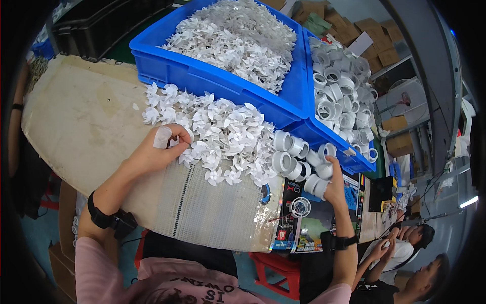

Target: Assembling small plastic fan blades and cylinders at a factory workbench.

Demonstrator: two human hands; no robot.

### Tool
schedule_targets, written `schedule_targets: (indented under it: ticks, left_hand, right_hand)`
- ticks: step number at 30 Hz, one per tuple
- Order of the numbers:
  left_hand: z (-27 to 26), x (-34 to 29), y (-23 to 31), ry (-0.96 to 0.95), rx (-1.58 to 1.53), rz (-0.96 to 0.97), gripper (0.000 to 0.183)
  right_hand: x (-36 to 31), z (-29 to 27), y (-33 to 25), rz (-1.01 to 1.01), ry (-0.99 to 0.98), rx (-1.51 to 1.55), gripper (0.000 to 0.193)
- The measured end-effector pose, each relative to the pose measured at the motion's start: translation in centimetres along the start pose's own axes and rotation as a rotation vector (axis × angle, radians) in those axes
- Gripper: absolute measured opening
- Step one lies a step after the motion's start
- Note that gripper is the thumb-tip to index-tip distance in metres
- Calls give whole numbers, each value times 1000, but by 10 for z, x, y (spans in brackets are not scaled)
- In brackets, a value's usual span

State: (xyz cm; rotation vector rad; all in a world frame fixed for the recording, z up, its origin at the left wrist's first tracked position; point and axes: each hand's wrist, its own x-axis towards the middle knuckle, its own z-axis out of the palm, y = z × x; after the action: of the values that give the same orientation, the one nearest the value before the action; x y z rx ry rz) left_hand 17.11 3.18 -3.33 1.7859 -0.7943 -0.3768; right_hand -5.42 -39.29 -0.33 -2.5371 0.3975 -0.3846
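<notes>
My left hand is at the left edge of a heap of white bladed fan wheels, thumb and forefinger pinched together. What lies between those fingertips is too small to make out. A pale, rounded white patch shows against the back of that hand. My right hand curls around some white plastic rings at the right of the heap, partly covering them. More white rings lie in a cluster between the heap and this hand. Below them rests a round white grille-like part.
A blue bin piled with fan wheels stands behind the heap. Another blue bin full of white rings adjoins it. A ribbed translucent mat covers the table front. Two people sit at the lower right, near a red stool.
</notes>
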Motion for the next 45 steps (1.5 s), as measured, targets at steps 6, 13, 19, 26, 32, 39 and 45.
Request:
schedule_targets:
  ticks: [6,13,19,26,32,39,45]
  left_hand:
    - [-3,-1,3,-23,-13,-42,9]
    - [0,0,2,-8,7,-14,9]
    - [0,-1,-3,4,-16,-2,9]
    - [-1,1,3,-15,3,-22,8]
    - [-2,0,2,-25,-14,-37,8]
    - [-3,0,8,-23,24,-40,9]
    - [-3,1,9,-21,51,-54,9]
  right_hand:
    - [29,0,-38,54,-289,-444,84]
    - [33,-34,-64,59,-443,-270,83]
    - [31,-55,-64,-39,-359,-287,64]
    - [88,-120,4,230,214,-114,42]
    - [128,-129,63,-46,307,-692,98]
    - [144,-118,75,91,185,-742,109]
    - [151,-129,81,-62,162,-749,102]
